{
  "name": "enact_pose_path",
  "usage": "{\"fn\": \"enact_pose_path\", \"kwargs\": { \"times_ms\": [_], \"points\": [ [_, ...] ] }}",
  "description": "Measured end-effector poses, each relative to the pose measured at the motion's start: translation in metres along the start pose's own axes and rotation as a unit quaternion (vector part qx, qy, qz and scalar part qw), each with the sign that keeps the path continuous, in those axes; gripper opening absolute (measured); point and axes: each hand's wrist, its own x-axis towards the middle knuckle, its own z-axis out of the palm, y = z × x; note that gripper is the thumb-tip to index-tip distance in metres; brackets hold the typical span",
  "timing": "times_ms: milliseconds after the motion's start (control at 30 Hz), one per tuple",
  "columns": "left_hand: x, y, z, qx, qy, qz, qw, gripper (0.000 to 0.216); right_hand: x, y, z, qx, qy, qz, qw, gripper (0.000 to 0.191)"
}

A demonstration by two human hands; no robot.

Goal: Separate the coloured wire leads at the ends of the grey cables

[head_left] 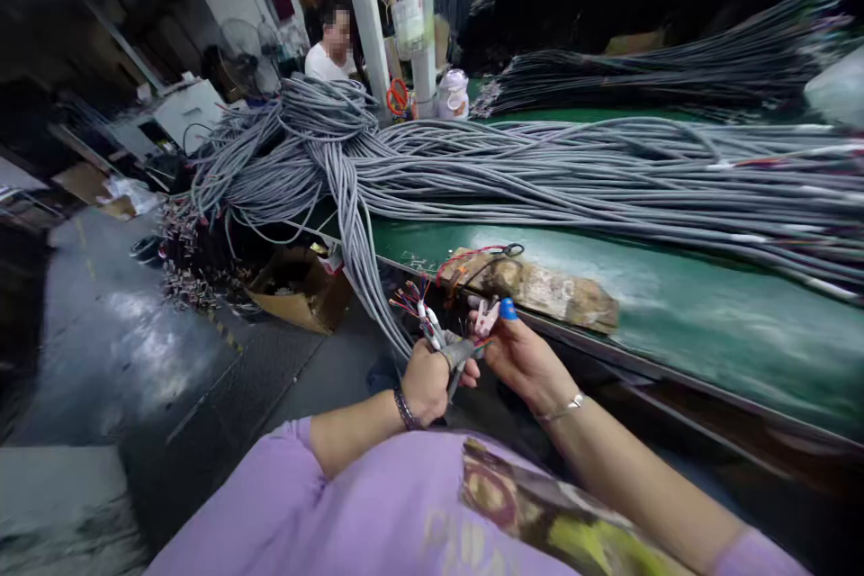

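My left hand (427, 378) is closed round the end of a grey cable (454, 353) whose coloured inner wires (413, 295) fan out above the fist. My right hand (519, 351) is closed on a small white tool (486, 317) held against the cable end; its fingertip wears a blue cap (508, 310). Both hands hover just in front of the green table edge (607, 288). The bunch of grey cables (364, 270) hangs down from the table into my left hand.
A large pile of grey cables (540, 171) covers the green table. A worn wooden block (540, 286) with a red wire lies at the table edge. A cardboard box (297, 288) sits on the floor. Another person (330, 45) sits behind the white posts.
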Motion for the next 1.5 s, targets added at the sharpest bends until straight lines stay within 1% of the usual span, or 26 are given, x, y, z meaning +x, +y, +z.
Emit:
{"fn": "enact_pose_path", "kwargs": {
  "times_ms": [200, 433, 533, 700, 800, 900, 967, 1033, 1100, 1167, 1233, 1300, 1367, 1433, 1500],
  "points": [
    [-0.006, -0.003, -0.002, 0.030, -0.017, -0.009, 0.999, 0.036, 0.002, -0.001, -0.004, -0.024, 0.028, 0.000, 0.999, 0.037],
    [-0.006, -0.003, -0.004, 0.042, -0.029, 0.002, 0.999, 0.036, -0.004, -0.001, 0.004, 0.015, 0.073, 0.006, 0.997, 0.037],
    [-0.007, -0.002, -0.004, 0.040, -0.032, 0.004, 0.999, 0.037, -0.005, -0.002, 0.006, 0.021, 0.067, 0.009, 0.998, 0.036],
    [-0.010, -0.002, -0.007, 0.031, -0.029, 0.003, 0.999, 0.037, -0.008, -0.003, 0.007, 0.015, 0.046, 0.025, 0.999, 0.040],
    [-0.013, -0.002, -0.012, 0.034, -0.024, 0.001, 0.999, 0.037, -0.012, -0.005, 0.002, -0.019, 0.029, 0.034, 0.999, 0.044],
    [-0.016, -0.003, -0.016, 0.043, -0.017, 0.003, 0.999, 0.038, -0.018, -0.009, -0.005, -0.066, -0.012, 0.070, 0.995, 0.050],
    [-0.017, -0.004, -0.018, 0.052, -0.020, 0.006, 0.998, 0.039, -0.023, -0.014, -0.010, -0.110, -0.039, 0.104, 0.988, 0.054],
    [-0.018, -0.006, -0.019, 0.064, -0.025, 0.014, 0.998, 0.040, -0.029, -0.019, -0.011, -0.178, -0.048, 0.121, 0.975, 0.054],
    [-0.018, -0.009, -0.020, 0.079, -0.028, 0.021, 0.996, 0.041, -0.034, -0.023, -0.008, -0.271, -0.053, 0.111, 0.955, 0.049],
    [-0.017, -0.012, -0.021, 0.092, -0.032, 0.026, 0.995, 0.041, -0.038, -0.025, -0.001, -0.357, -0.064, 0.080, 0.928, 0.043],
    [-0.017, -0.015, -0.022, 0.100, -0.043, 0.032, 0.994, 0.041, -0.040, -0.023, 0.007, -0.405, -0.064, 0.037, 0.911, 0.040],
    [-0.016, -0.018, -0.024, 0.107, -0.055, 0.038, 0.992, 0.040, -0.042, -0.019, 0.012, -0.414, -0.056, 0.000, 0.909, 0.039],
    [-0.015, -0.018, -0.026, 0.121, -0.076, 0.032, 0.989, 0.041, -0.044, -0.015, 0.014, -0.405, -0.068, -0.008, 0.912, 0.037],
    [-0.014, -0.016, -0.027, 0.141, -0.113, 0.004, 0.984, 0.042, -0.045, -0.011, 0.013, -0.400, -0.100, 0.005, 0.911, 0.035],
    [-0.013, -0.012, -0.027, 0.157, -0.148, -0.039, 0.976, 0.044, -0.046, -0.008, 0.011, -0.411, -0.116, 0.008, 0.904, 0.032]
  ]
}}
